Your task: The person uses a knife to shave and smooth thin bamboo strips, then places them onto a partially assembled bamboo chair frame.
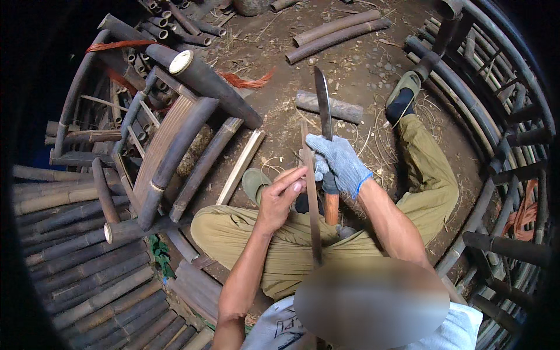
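Inside its glove (352, 172), one hand (339, 158) holds a knife (322, 99).

Bamboo workshop, rough and earth-floored. Evidence: one bare dirt floor (357, 74), littered with pale scraps (373, 140); two cut bamboo lengths (341, 39) lying side by side; hollow-ended poles (160, 26), heaped at the upper left; one frame (185, 143) of joined bamboo, chair-like; bamboo railings (528, 138) along the right; dark poles (111, 286) laid in a row, lower left; orange twine (248, 80); one long-bladed knife (322, 99), in use as hand tool.
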Action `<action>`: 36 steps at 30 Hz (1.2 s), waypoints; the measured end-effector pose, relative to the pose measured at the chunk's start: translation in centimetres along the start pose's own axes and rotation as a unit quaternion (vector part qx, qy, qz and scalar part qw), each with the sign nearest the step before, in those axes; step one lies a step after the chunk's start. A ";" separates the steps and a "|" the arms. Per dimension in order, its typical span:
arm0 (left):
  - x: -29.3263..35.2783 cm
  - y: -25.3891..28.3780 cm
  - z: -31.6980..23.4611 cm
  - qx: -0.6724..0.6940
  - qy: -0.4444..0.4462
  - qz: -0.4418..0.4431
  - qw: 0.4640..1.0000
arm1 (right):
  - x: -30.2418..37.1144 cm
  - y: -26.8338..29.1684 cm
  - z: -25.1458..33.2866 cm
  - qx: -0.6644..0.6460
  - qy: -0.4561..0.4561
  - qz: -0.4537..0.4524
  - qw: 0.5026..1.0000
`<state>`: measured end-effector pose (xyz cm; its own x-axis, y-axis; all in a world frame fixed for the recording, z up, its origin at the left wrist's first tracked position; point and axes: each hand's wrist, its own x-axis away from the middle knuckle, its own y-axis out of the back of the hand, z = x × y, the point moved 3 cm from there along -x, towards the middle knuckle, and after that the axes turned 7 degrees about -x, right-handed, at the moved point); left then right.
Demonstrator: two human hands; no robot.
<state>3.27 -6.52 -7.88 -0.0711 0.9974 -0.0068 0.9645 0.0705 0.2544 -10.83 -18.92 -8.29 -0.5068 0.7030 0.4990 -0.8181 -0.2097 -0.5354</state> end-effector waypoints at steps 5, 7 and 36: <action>3.0 -3.7 -3.3 0.383 0.140 0.040 0.912 | -0.8 1.9 0.4 0.079 0.005 -0.010 0.997; 4.4 -5.1 -5.2 0.390 0.148 0.040 0.908 | -0.6 1.5 1.4 0.104 -0.018 -0.004 0.994; 7.0 -1.3 -2.6 -0.004 0.216 -0.134 0.967 | 4.9 0.8 -1.1 0.671 0.291 0.002 0.682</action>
<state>0.86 0.32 -5.75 -0.4187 0.8456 0.3312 0.8953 0.3232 0.3067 -13.67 -14.93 -7.03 -0.6350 0.7698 -0.0651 -0.5275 -0.3704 0.7645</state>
